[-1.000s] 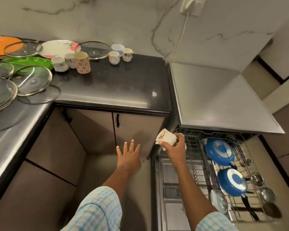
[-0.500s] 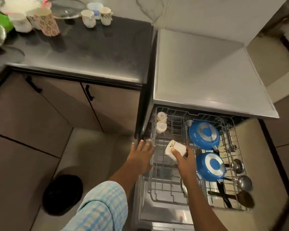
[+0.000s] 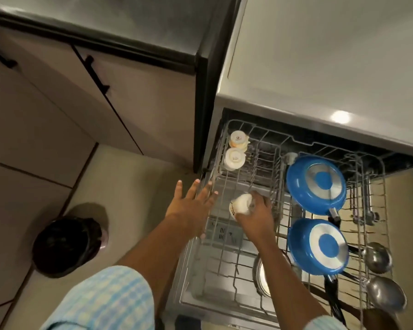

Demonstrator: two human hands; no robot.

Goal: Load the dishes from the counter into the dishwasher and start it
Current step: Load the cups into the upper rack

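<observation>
At eight o'clock in the view a black bin [image 3: 67, 246] sits on the floor, out of the way. Nearer the centre, the left hand [image 3: 191, 206] is spread flat with straight fingers and holds nothing. Its tips are at the left rail of the pulled-out dishwasher rack [image 3: 221, 256], though whether it presses the rail cannot be told. It looks best used to steady the rack while the cup goes in. At eleven o'clock from the hands, two white cups [image 3: 234, 159] sit base up, one just behind the other, in the rack's far left row. The thing for this step, a white cup [image 3: 240, 206], is over the rack's left half, tilted and clamped in the curled fingers of the right hand [image 3: 256, 216]; blur hides which end points down. A good placement would be mouth down in that same row, on the near side of the two cups, seated between tines and released only once it rests. At three o'clock from the held cup two blue pans [image 3: 316, 184] lie face down, with steel ladles [image 3: 377, 257] at four o'clock, so the wrist should stay clear of them.
</observation>
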